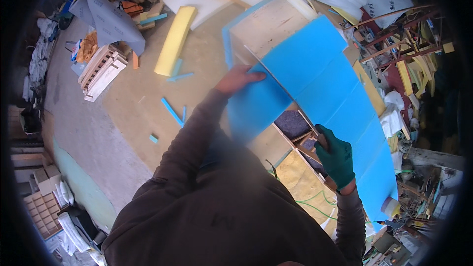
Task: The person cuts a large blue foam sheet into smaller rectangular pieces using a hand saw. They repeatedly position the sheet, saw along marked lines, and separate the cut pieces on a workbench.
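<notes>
Blue foam sheeting [330, 79] covers a long wooden frame [288, 152] in front of me. My right hand [336, 156], in a dark green glove, is closed round the wooden handle of a long thin blade [283, 86]. The blade lies slantwise across the foam, its far tip reaching past my left hand. My left hand [241, 79], bare, grips a blue foam piece [261, 101] on the near left side of the blade, thumb on top. Fingers under that piece are hidden. Its lower end looks blurred. Dark grey padding [292, 124] shows in an open part of the frame.
A yellow foam block [176, 39] and blue foam offcuts [171, 112] lie on the floor to the left. Pale slatted wood [103, 71] stands farther left. Scrap wood and metal bars [404, 34] crowd the right. A green cord [315, 204] trails near my right forearm.
</notes>
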Demonstrator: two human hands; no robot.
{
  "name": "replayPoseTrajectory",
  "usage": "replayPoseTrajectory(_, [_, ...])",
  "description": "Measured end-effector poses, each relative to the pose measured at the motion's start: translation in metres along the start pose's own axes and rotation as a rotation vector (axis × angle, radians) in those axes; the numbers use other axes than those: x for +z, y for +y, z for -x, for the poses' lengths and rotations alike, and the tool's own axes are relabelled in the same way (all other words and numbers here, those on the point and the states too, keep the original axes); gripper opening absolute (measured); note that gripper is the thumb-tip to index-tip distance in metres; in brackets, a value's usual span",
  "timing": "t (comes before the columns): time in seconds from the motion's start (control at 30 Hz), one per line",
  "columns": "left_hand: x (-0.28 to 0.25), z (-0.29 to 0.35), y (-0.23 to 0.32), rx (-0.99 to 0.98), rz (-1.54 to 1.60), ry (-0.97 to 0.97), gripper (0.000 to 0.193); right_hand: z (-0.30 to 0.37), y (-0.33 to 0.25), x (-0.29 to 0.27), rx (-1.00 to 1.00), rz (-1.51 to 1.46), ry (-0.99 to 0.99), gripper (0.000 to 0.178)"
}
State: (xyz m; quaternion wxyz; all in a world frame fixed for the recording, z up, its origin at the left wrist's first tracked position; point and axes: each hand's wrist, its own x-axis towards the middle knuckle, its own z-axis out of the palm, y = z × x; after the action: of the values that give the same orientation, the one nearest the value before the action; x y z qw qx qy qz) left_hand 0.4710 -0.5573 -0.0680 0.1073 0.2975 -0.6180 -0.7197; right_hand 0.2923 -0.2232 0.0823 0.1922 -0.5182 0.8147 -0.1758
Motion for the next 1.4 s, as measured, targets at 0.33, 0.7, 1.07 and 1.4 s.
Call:
replayPoseTrajectory(0.33, [-0.003,-0.002,-0.009,-0.036,0.026,-0.012,0.049,-0.077,-0.019,0.021,-0.221,0.047,0.005,0.032])
replayPoseTrajectory(0.7, [-0.032,0.021,-0.023,-0.045,-0.025,0.002,0.034,0.037,0.031,-0.012,-0.077,0.066,0.021,0.033])
replayPoseTrajectory(1.07, [-0.103,0.045,0.087,0.137,-0.102,0.192,0.033,0.111,0.060,0.049,0.478,0.104,0.785,0.038])
replayPoseTrajectory(1.4, [-0.110,-0.155,0.214,0.355,-0.184,-0.045,0.047,0.095,0.059,0.106,0.813,0.232,0.500,0.066])
